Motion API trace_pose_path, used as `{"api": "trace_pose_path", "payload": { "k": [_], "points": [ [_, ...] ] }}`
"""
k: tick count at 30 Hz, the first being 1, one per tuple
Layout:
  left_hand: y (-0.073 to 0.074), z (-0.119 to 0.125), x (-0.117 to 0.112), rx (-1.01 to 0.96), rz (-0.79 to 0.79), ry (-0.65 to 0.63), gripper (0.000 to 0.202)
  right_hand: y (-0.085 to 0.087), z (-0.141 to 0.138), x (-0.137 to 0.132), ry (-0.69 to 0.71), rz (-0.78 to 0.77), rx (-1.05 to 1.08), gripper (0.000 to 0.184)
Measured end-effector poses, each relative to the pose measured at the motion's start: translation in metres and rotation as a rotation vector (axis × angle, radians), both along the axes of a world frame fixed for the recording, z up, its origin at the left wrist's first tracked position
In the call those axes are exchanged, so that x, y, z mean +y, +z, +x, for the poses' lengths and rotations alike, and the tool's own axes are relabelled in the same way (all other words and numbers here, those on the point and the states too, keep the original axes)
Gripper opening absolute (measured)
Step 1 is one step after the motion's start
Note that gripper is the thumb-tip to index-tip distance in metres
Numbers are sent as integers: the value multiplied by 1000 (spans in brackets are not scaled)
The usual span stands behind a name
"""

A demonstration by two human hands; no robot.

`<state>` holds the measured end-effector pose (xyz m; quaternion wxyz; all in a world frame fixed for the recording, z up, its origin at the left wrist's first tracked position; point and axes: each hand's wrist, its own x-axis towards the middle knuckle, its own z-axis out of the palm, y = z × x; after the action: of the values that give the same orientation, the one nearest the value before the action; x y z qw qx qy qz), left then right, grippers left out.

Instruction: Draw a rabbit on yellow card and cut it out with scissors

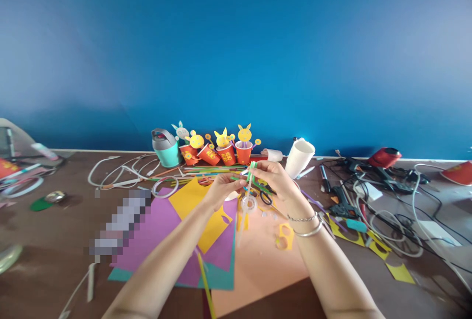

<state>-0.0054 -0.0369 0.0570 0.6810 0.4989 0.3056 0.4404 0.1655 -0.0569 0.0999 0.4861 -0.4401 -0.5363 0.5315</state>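
"Where's the pale strip (250, 181)?"
"Centre of the frame, hanging beneath a green piece (253, 164) that the right hand's (276, 177) fingers pinch."
"The left hand (222, 190)?"
"Just left of it, fingers bunched together; I can't tell whether they grip anything."
"Below?"
"Peach paper (265, 270), lower centre."
"Further out?"
"Red cups (225, 155) on the counter (73, 223), above the left hand in the frame."

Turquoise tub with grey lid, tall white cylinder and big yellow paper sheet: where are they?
Turquoise tub with grey lid (167, 155), head view: its front side.
Tall white cylinder (298, 159), head view: its side wall.
Big yellow paper sheet (189, 198), head view: its upper left part.
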Motion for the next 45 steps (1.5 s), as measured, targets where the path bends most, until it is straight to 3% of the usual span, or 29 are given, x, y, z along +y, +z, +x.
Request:
{"api": "trace_pose_path", "payload": {
  "k": [6,10,14,22,28,31,34,36,37,39,41,42,45],
  "points": [
    [2,6,-4,-11,-5,86,36,1,2,1,27,6,-18,33],
    [6,1,-5,85,26,-45,37,7,5,-2,142,-23,-95,39],
    [8,-6,-3,145,30,-138,37,9,6,-3,157,-26,-127,38],
    [-3,-8,2,-29,-56,-150,34,5,4,-2,142,-55,64,30],
    [-2,-8,1,57,6,-179,36,10,5,-7,173,-36,-65,32],
    [5,-11,3,118,84,-93,39,7,6,-4,39,12,22,29],
    [11,-20,10,252,305,172,56,4,9,3,-218,99,166,28],
    [11,-32,16,479,476,293,75,3,12,7,-358,141,228,31],
    [10,-39,19,598,530,267,88,3,14,8,-413,159,241,33],
    [7,-54,24,798,587,40,102,3,17,10,-497,201,232,35],
    [2,-66,28,905,669,-212,107,3,21,11,-542,243,199,35],
    [-1,-70,29,940,726,-280,105,3,22,11,-552,261,182,35],
    [-10,-70,30,1102,814,-265,93,4,25,10,-578,293,145,35]
  ]
}}
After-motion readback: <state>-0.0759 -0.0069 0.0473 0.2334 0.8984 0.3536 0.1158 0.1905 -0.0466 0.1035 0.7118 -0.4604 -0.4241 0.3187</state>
